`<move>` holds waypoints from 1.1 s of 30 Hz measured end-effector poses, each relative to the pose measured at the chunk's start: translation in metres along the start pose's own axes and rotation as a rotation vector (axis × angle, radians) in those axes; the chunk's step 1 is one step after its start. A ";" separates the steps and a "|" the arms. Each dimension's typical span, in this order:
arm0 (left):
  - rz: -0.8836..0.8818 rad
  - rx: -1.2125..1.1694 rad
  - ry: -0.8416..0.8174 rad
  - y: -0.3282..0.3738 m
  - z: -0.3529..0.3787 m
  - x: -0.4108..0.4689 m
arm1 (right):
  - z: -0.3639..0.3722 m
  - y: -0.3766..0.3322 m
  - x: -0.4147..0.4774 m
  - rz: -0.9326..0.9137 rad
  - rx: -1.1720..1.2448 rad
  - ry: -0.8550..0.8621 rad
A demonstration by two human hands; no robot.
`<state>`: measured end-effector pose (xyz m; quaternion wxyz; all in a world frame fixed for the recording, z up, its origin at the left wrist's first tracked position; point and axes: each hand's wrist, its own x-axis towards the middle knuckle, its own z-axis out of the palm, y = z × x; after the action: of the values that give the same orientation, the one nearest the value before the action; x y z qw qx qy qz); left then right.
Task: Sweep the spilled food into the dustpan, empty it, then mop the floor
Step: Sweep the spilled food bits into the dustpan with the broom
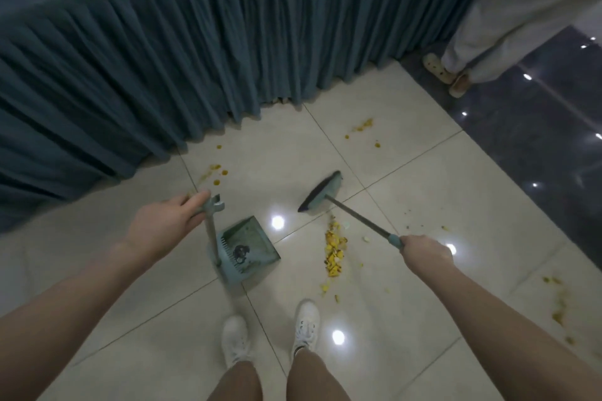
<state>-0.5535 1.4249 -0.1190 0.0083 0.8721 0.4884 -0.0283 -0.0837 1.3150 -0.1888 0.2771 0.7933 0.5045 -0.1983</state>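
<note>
From the head camera, your left hand (pixel 169 221) is wrapped around the top of the dustpan handle (pixel 211 231), fingers closed on it. The dustpan (pixel 250 247) sits on the pale tiled floor (pixel 423 192), its open mouth turned toward the spilled food (pixel 335 252), with a dark clump already inside. Your right hand (pixel 426 252) grips the end of the broom handle (pixel 358 218) in a closed fist; the broom head (pixel 321 193) is beyond the yellow pile, just past its far end. More stains (pixel 218 172) lie near the blue table skirt (pixel 163 58). Your white shoes (pixel 306 324) stand close behind the dustpan.
</note>
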 end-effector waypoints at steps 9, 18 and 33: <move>0.238 -0.045 0.070 -0.032 0.011 0.056 | 0.052 0.013 -0.097 0.318 0.194 -0.169; 0.369 -0.042 0.061 -0.056 0.003 0.086 | 0.069 -0.010 -0.179 0.439 0.221 -0.217; 0.430 0.041 -0.005 -0.005 -0.023 0.209 | 0.011 0.015 -0.050 0.554 0.628 0.035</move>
<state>-0.4480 1.6063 -0.1078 -0.0024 0.9562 0.2902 -0.0380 -0.0912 1.2684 -0.1645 0.0559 0.9482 0.1919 -0.2471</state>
